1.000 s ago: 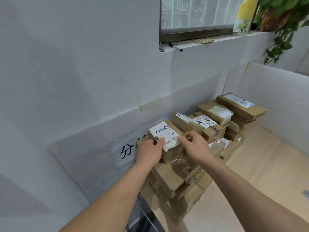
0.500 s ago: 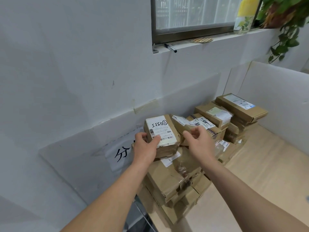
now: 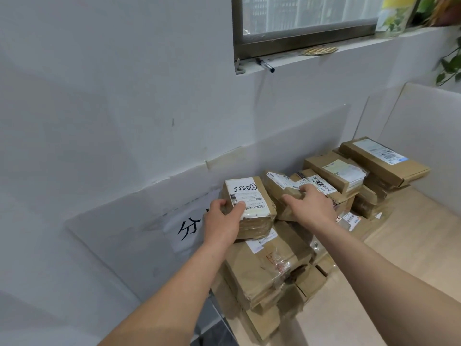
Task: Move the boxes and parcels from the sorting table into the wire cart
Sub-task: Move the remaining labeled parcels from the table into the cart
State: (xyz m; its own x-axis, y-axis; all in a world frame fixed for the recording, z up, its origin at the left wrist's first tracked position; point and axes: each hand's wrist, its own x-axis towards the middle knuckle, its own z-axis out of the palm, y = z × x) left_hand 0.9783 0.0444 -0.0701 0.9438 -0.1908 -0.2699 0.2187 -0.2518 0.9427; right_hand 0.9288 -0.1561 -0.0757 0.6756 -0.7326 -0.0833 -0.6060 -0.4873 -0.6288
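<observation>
Head view: left hand (image 3: 223, 222) grips the labelled box (image 3: 249, 206) atop the stack (image 3: 269, 268), while right hand (image 3: 309, 203) curls over the parcel (image 3: 279, 186) just right of that box.

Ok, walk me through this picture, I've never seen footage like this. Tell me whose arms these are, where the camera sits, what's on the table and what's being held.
There is no machine here: these are a person's two bare arms, filmed by a wide-angle camera worn on their head, looking forward and down. The light wooden table stands against a white wall and carries a heap of brown cardboard boxes and parcels. The left hand grips the small box with the handwritten white label, thumb on top. The right hand grips the neighbouring brown parcel by its near edge. A pen lies on the window ledge above. The wire cart is not clearly in view.
</observation>
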